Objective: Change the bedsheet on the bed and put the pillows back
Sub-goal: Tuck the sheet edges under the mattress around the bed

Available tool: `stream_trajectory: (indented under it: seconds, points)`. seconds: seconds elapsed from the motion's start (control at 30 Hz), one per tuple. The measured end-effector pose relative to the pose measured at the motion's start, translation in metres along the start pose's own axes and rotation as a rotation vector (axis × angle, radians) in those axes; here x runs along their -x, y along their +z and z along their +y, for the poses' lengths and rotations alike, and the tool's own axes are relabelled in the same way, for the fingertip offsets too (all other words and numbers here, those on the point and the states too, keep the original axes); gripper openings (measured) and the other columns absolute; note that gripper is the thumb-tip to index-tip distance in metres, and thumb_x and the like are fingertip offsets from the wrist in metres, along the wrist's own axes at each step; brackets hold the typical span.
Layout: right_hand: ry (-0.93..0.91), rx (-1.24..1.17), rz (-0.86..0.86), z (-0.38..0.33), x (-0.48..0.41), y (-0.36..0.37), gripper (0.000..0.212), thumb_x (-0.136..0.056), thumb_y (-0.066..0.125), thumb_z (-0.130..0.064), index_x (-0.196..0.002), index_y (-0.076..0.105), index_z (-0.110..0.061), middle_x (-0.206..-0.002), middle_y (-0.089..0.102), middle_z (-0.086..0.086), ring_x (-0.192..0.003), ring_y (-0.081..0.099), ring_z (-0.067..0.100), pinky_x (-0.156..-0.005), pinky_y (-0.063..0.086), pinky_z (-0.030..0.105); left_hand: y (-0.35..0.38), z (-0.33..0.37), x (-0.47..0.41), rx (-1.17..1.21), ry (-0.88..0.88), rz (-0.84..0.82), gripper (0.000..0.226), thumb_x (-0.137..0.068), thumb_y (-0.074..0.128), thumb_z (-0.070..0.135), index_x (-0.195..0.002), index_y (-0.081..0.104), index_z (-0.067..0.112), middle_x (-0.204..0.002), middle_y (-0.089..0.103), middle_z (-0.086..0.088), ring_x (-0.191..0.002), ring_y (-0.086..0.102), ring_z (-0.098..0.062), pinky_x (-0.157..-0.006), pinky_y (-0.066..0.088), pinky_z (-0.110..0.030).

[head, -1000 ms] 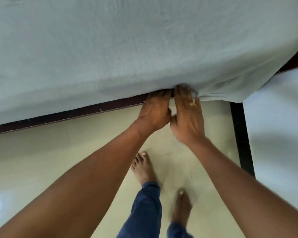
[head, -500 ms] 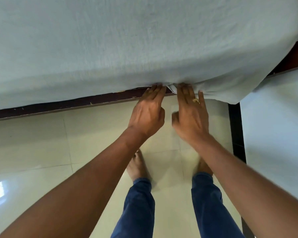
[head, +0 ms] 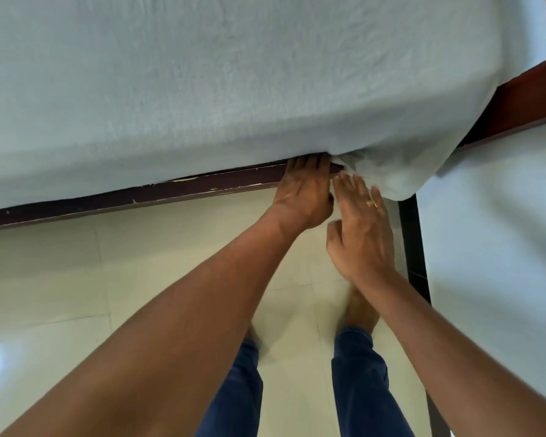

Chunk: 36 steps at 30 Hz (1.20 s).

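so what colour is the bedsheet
Pale blue, plain with no pattern: the bedsheet shows best in the head view.

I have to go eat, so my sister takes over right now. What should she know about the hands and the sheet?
Left hand: flat, tips pushed under the bedsheet edge, above the bed frame.
Right hand: flat, touching the loose corner.
Done: bedsheet spread over the bed, edge tucked to the left of the hands.
Left: tuck the hanging corner; put back the pillows, none in view.
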State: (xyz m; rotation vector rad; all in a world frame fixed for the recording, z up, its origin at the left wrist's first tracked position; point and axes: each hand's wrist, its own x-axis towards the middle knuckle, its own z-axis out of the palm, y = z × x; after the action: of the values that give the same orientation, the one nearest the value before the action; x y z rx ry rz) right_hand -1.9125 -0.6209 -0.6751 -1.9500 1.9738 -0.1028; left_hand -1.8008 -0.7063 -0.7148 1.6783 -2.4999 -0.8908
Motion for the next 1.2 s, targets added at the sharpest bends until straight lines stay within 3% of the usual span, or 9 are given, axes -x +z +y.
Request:
stream_trajectory:
  seconds: [0.17, 0.27, 0.33, 0.47, 0.53, 0.73, 0.9, 1.07, 1.2]
  points:
    - [0.177, 0.004, -0.071, 0.019, -0.099, 0.004, 0.047, -0.084, 0.038, -0.027, -0.115, 0.070, -0.013, -0.117, 0.071, 0.016, -0.117, 0.060, 0.041, -0.113, 0.036, 0.053, -0.007, 0.000, 0.051, 0.051, 0.106, 0.092, 0.077, -0.075, 0.049, -0.001, -0.152, 0.037, -0.003, -0.156, 0.041, -0.022, -0.148, 0.033, -0.035, -0.124, 0.026, -0.044]
    - [0.024, 0.129, -0.150, 0.027, -0.063, 0.011, 0.078, -0.082, 0.059, -0.017, -0.156, 0.034, -0.011, -0.162, 0.035, 0.013, -0.153, 0.025, 0.033, -0.126, 0.015, 0.056, -0.005, 0.000, 0.068, 0.084, 0.112, 0.080, 0.074, -0.077, 0.048, -0.004, -0.150, 0.039, -0.004, -0.156, 0.040, -0.023, -0.149, 0.033, -0.033, -0.123, 0.029, -0.042]
    - [0.010, 0.064, -0.075, 0.035, -0.026, 0.008, 0.091, -0.083, 0.062, -0.008, -0.162, 0.018, -0.010, -0.170, 0.015, 0.008, -0.158, 0.008, 0.024, -0.127, 0.010, 0.054, -0.003, 0.004, 0.048, 0.078, 0.116, 0.031, 0.078, -0.077, 0.050, -0.003, -0.153, 0.033, -0.004, -0.159, 0.034, -0.023, -0.150, 0.029, -0.035, -0.124, 0.026, -0.043]
    - [0.016, -0.039, 0.024, 0.041, 0.031, -0.006, 0.075, -0.086, 0.051, -0.004, -0.158, 0.031, -0.007, -0.167, 0.026, 0.008, -0.158, 0.014, 0.019, -0.127, 0.017, 0.050, 0.004, 0.032, -0.026, 0.037, 0.083, -0.065, 0.075, -0.087, 0.060, 0.015, -0.156, 0.031, 0.007, -0.153, 0.044, -0.016, -0.138, 0.043, -0.038, -0.111, 0.037, -0.044]
    - [0.012, -0.010, 0.015, 0.049, 0.025, -0.011, 0.075, -0.086, 0.051, -0.004, -0.158, 0.032, -0.007, -0.166, 0.028, 0.008, -0.157, 0.016, 0.022, -0.127, 0.017, 0.051, 0.010, 0.043, -0.037, -0.039, 0.049, -0.066, 0.077, -0.089, 0.060, 0.026, -0.157, 0.027, 0.007, -0.157, 0.038, -0.014, -0.144, 0.035, -0.035, -0.119, 0.029, -0.044]
    - [0.090, 0.062, -0.043, 0.077, -0.098, -0.003, 0.054, -0.076, 0.053, -0.012, -0.129, 0.061, -0.004, -0.131, 0.064, 0.021, -0.129, 0.053, 0.042, -0.117, 0.033, 0.055, 0.011, 0.038, 0.032, 0.052, 0.152, 0.106, 0.073, -0.078, 0.047, 0.001, -0.150, 0.040, -0.003, -0.155, 0.042, -0.022, -0.150, 0.030, -0.033, -0.125, 0.023, -0.045]
    - [0.002, 0.067, -0.015, 0.083, -0.034, -0.006, 0.091, -0.080, 0.064, -0.005, -0.161, 0.022, -0.006, -0.168, 0.022, 0.011, -0.158, 0.013, 0.025, -0.127, 0.013, 0.052, 0.012, 0.043, 0.027, 0.088, 0.137, 0.074, 0.076, -0.077, 0.047, -0.003, -0.151, 0.036, -0.005, -0.157, 0.038, -0.024, -0.150, 0.029, -0.035, -0.124, 0.026, -0.045]
    - [0.063, -0.094, 0.047, 0.081, 0.038, -0.025, 0.082, -0.083, 0.056, 0.003, -0.159, 0.029, -0.008, -0.166, 0.028, 0.006, -0.157, 0.018, 0.020, -0.127, 0.019, 0.049, 0.019, 0.071, -0.066, 0.044, 0.177, -0.108, 0.079, -0.087, 0.060, 0.016, -0.158, 0.025, 0.010, -0.159, 0.036, -0.012, -0.144, 0.036, -0.034, -0.118, 0.031, -0.044]
    - [0.068, -0.051, 0.057, 0.097, -0.019, -0.022, 0.076, -0.078, 0.050, 0.001, -0.153, 0.040, -0.002, -0.160, 0.039, 0.015, -0.153, 0.029, 0.029, -0.125, 0.024, 0.050, 0.022, 0.077, -0.056, 0.029, 0.173, -0.028, 0.079, -0.082, 0.059, 0.011, -0.156, 0.032, 0.007, -0.156, 0.042, -0.012, -0.142, 0.041, -0.032, -0.120, 0.030, -0.042]
